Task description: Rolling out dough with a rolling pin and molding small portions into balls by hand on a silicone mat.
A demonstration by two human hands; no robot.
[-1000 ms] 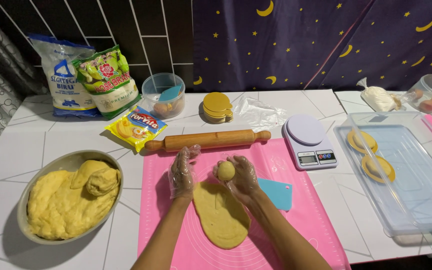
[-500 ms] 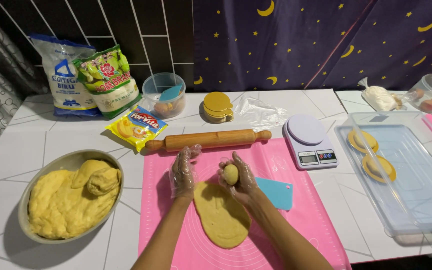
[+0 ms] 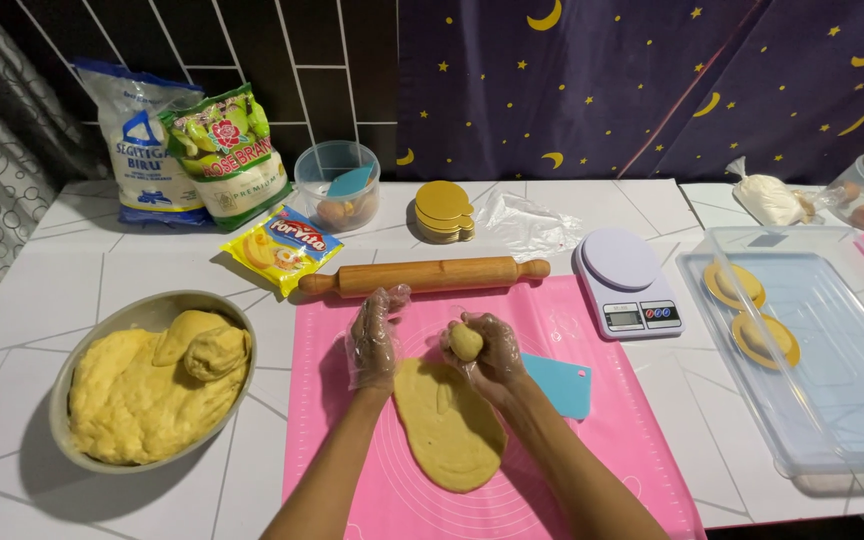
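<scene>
Both my hands wear thin clear plastic gloves and hover over a pink silicone mat (image 3: 572,450). My right hand (image 3: 487,348) cups a small yellow dough ball (image 3: 466,342) in its fingers. My left hand (image 3: 376,335) is open beside it, palm turned toward the ball, a few centimetres away. Below the hands a flat oval sheet of yellow dough (image 3: 449,425) lies on the mat. A blue plastic scraper (image 3: 560,384) rests on the mat just right of my right wrist.
A wooden rolling pin (image 3: 424,275) lies across the mat's far edge. A metal bowl (image 3: 77,345) of yellow dough sits left. A digital scale (image 3: 626,280) and a clear tray (image 3: 812,360) with two gold discs stand right. Bags, a tub and stacked gold discs (image 3: 443,211) line the back.
My right hand has turned the dough ball slightly in its fingers; the left hand stays open beside it. Nothing else has moved.
</scene>
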